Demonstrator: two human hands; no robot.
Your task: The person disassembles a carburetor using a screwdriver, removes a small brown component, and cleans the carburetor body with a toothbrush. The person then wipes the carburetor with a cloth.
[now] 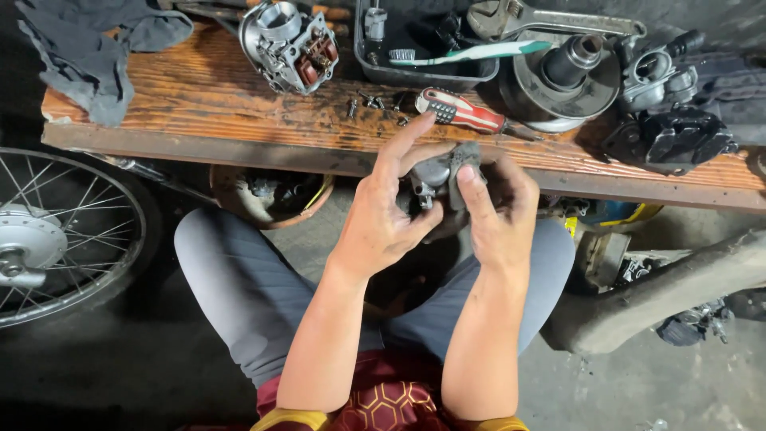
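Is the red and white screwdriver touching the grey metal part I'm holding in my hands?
Apart. The head view shows the screwdriver lying on the wooden bench, with bare wood between it and the metal part held lower down in both hands.

dim overall, light from above on the plank (199, 104) & forearms, floor in deep shadow, edges slightly bent.

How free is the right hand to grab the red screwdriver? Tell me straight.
Probably not right away. The right hand is wrapped around a small grey metal part, shared with the left hand. The screwdriver lies uncovered on the wooden bench just beyond the fingers, so only the occupied grip hinders it.
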